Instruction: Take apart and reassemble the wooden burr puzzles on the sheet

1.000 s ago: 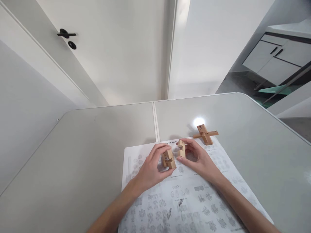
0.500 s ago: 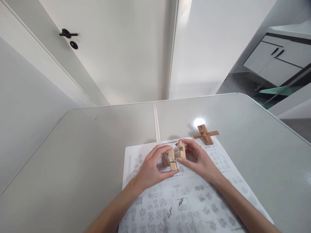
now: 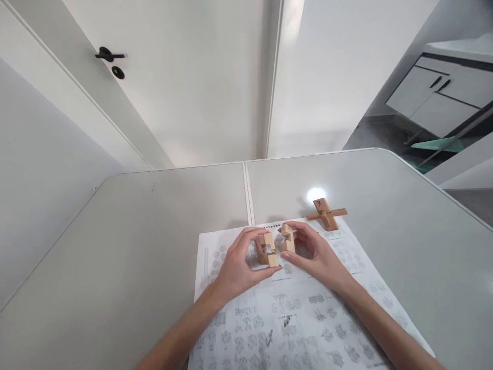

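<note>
My left hand (image 3: 239, 259) is closed around a notched wooden puzzle piece (image 3: 272, 260), thumb below and fingers above; a gap shows in its middle. Facing it, my right hand (image 3: 314, 253) pinches another notched wooden puzzle piece (image 3: 287, 243) between thumb and fingertips. A narrow space parts the two pieces, both held above a printed sheet (image 3: 265, 303) with small diagrams. Beyond my right hand, a cross-shaped wooden puzzle assembly (image 3: 327, 215) lies at the sheet's far right corner, a dark mark on its upper arm.
The pale table (image 3: 127, 257) has a seam running toward its far edge. Past that edge stands a white door with a black handle (image 3: 109, 54). At the far right are a white cabinet (image 3: 435, 85) and a green object (image 3: 439, 145).
My left hand has shifted slightly left and turned its piece a little, so more of the notch shows. My right hand and the cross-shaped assembly look nearly unmoved.
</note>
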Demonstrator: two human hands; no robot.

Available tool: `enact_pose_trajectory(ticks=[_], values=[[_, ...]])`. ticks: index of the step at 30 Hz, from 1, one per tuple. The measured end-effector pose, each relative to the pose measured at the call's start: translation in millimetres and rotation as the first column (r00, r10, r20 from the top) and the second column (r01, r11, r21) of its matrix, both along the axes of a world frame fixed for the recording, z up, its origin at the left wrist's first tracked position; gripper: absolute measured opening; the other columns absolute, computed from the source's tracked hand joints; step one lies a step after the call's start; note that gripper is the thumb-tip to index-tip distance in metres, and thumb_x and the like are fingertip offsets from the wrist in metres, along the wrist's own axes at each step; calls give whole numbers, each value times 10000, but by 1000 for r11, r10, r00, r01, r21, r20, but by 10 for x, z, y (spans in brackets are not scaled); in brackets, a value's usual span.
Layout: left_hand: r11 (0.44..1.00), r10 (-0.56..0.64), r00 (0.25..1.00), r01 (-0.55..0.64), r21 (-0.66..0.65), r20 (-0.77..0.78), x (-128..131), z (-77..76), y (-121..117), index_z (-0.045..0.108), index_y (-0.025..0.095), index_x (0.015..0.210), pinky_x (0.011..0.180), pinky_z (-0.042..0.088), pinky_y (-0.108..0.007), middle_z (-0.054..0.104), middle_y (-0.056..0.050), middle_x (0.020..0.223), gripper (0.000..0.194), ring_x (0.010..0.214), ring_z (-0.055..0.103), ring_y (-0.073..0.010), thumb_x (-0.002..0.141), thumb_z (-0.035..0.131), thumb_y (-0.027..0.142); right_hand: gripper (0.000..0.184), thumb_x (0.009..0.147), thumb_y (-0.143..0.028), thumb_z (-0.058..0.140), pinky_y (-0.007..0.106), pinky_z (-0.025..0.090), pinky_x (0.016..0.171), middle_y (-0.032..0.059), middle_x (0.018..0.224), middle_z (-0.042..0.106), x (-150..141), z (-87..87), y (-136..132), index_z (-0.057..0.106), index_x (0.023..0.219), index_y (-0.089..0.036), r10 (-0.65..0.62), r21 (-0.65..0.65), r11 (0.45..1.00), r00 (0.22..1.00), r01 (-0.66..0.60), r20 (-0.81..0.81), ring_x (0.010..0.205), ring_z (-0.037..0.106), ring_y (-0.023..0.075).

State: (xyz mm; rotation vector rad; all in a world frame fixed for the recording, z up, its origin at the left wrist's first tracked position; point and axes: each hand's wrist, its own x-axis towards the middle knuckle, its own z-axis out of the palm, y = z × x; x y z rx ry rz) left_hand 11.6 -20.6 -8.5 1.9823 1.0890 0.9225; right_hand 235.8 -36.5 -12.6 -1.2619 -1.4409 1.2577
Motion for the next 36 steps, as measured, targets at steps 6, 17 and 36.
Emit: enact_pose_trajectory(ticks=[6, 17, 36], values=[[1000, 17, 1000, -17, 21, 14, -15, 25, 29, 543, 303, 1323, 1037, 520, -434, 570, -71, 1304, 636, 1186, 608, -245, 765, 846, 257, 554, 837, -430, 779, 509, 575, 943, 82, 1242, 683, 3, -12, 0, 554, 1329, -309, -5, -2, 1000, 1000, 5, 2, 1111, 663, 300], [995, -16, 985, 33, -91, 174, -3, -76, 34, 498, 281, 1367, 1141, 486, -500, 560, -105, 1421, 595, 1323, 584, -256, 846, 784, 260, 549, 839, -424, 773, 471, 573, 937, 82, 1225, 693, -3, -7, -5, 557, 1329, -305, 3, -3, 1000, 1000, -3, 9, 1100, 672, 290], [959, 67, 997, -55, 278, -35, 29, -109, -31, 516, 247, 1270, 866, 603, -384, 627, -74, 1121, 590, 1041, 668, -233, 790, 846, 342, 486, 783, -374, 832, 408, 542, 810, 51, 1077, 596, -219, -58, -124, 557, 1174, -286, -109, 238, 968, 989, 83, 100, 905, 594, 231]])
